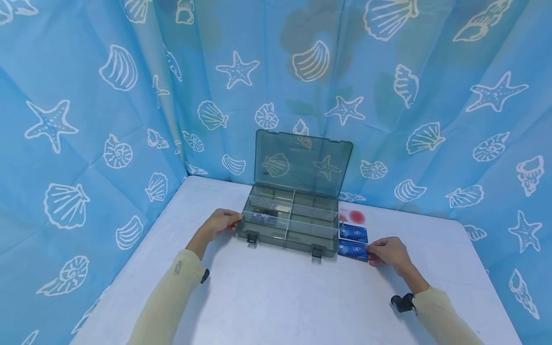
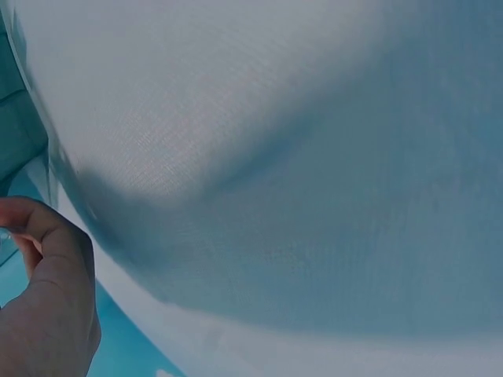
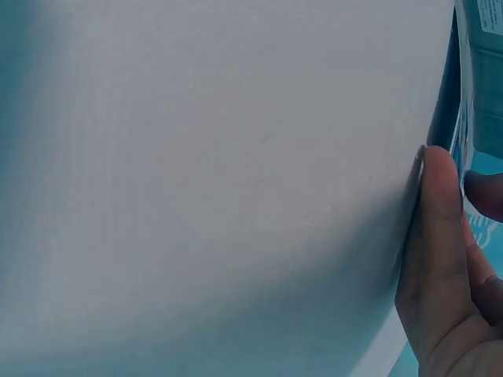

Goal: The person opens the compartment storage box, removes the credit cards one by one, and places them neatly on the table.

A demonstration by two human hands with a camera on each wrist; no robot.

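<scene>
A translucent grey compartment box (image 1: 311, 230) stands on the table with its lid (image 1: 302, 163) raised. My left hand (image 1: 221, 223) holds the box's left side with bent fingers; in the left wrist view that hand (image 2: 51, 290) shows only at the lower left. A dark card (image 1: 265, 218) lies in a left compartment. Right of the box, my right hand (image 1: 389, 254) pinches the right edge of the nearest blue card (image 1: 352, 249), marked VIP. The right wrist view shows the fingers (image 3: 440, 236) beside that card's edge. Just behind it lies a second blue card (image 1: 353, 233).
A white card with a red circle (image 1: 356, 217) lies behind the blue cards. Two latches (image 1: 317, 251) hang on the box's front. A blue curtain (image 1: 276, 96) with shell prints rises behind the white table (image 1: 276, 306) and along its sides.
</scene>
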